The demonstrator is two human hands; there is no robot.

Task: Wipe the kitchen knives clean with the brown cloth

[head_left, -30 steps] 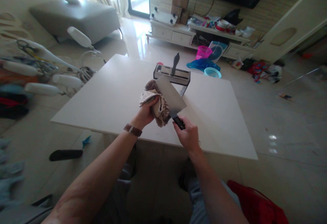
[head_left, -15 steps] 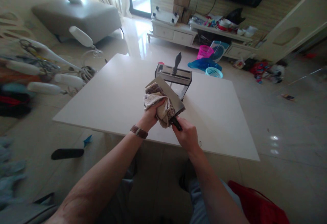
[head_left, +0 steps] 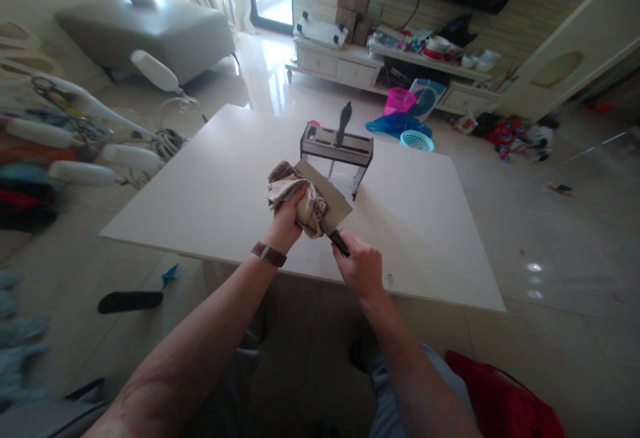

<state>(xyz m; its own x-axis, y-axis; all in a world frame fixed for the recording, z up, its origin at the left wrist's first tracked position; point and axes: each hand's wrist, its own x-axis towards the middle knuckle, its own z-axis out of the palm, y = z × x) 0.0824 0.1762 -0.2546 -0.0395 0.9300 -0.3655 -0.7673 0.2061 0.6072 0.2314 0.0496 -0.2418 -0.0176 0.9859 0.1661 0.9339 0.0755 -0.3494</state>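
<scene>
Head view, right hand (head_left: 359, 263) gripping cleaver (head_left: 332, 202), left hand (head_left: 287, 218) clutching cloth (head_left: 310, 209) — blade (head_left: 330, 191) between (against cloth)

I have a plain white table (head_left: 430, 231) in front of me, its smooth top slanting across my view. A dark-framed knife holder (head_left: 320, 139) with a clear front stands upright on it, beyond my grip and towards the far edge. By the near edge, to my right, lies a small clear thing (head_left: 391, 279); it's too faint for me to say what. Past the table, glossy pale tiles make up the floor (head_left: 560, 258), where I see a pink basket (head_left: 400, 102), a blue plastic bag (head_left: 393, 125) and a pale turquoise basket (head_left: 417, 141) close together.
</scene>
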